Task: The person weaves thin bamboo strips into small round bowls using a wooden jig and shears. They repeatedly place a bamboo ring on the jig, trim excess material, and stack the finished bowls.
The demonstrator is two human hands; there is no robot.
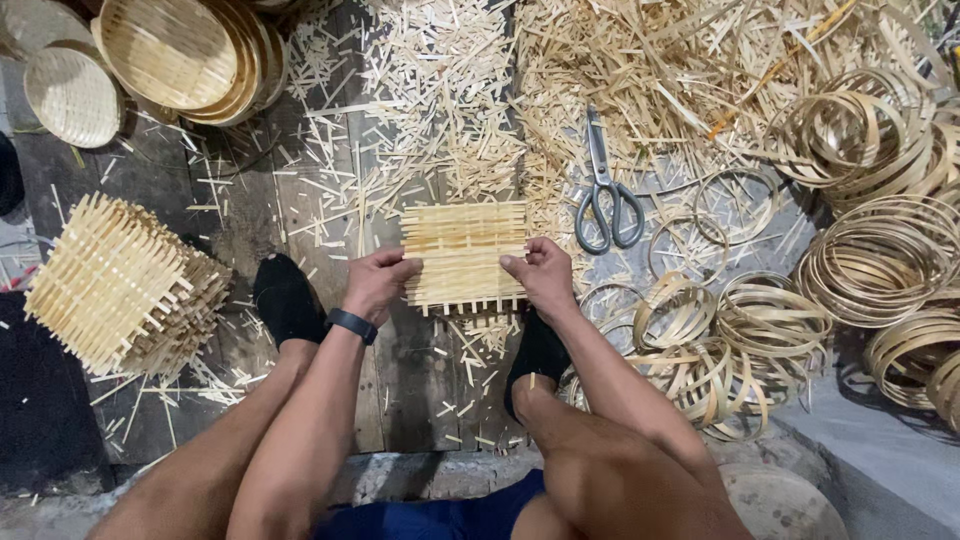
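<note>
Nearest the camera, the person squats with bare knees over a dark plank floor (420, 370), black footwear on both feet. The left hand (378, 285), a dark band on its wrist, has its grip clamped on the left edge of a small square woven bamboo mat (462, 255); the right hand (540, 272) has its grip closed on the mat's right edge, so the mat hangs between them just above the floor. The slats look loosely interlaced, with free ends poking out below; in my judgement an uneven pull from either side could slide a slat out or skew the weave, and the sharp ends could prick a finger. Loose bamboo offcuts (440, 110) underfoot might also snag or splinter. Just beyond the right hand lie grey-handled scissors (603, 190), blades pointing away, near enough to be knocked. To the left sits a stack of finished woven squares (115, 285); to the right, heaps of coiled bamboo hoops (870, 260). Farthest off, top left, stand stacked round woven trays (180, 55). No packages, labels or signs appear, though the dim edges may hide something.
</note>
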